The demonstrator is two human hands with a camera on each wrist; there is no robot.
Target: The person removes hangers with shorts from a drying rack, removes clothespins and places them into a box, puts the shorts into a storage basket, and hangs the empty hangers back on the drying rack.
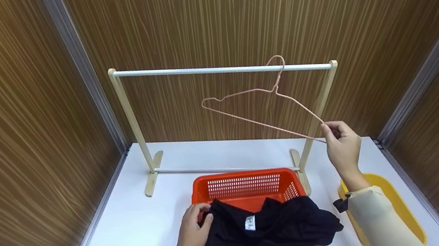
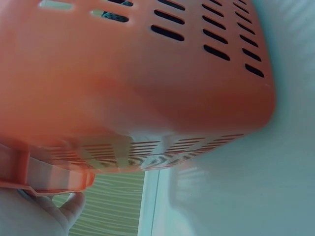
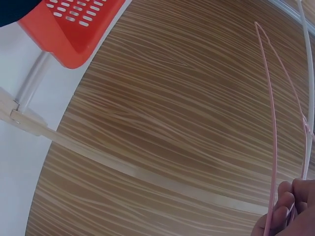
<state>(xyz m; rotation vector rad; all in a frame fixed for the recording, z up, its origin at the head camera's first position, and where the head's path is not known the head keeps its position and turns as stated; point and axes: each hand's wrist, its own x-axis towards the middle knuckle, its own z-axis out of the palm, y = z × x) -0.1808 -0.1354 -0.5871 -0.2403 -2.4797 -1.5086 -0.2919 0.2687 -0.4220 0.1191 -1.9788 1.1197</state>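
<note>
My right hand pinches the right corner of a thin pink clothes hanger, which is tilted and has nothing on it. The hanger's hook overlaps the rack's white top rail in the head view. In the right wrist view, curled fingers hold the hanger's wires. A black garment with a white label lies bunched in a red basket, spilling past its right side. My left hand rests at the basket's left rim against the garment, thumb and index finger apart.
The rack's wooden uprights stand on flat feet on the white table. A yellow container sits at the right, beneath my right forearm. Wood-patterned panels enclose the back and sides.
</note>
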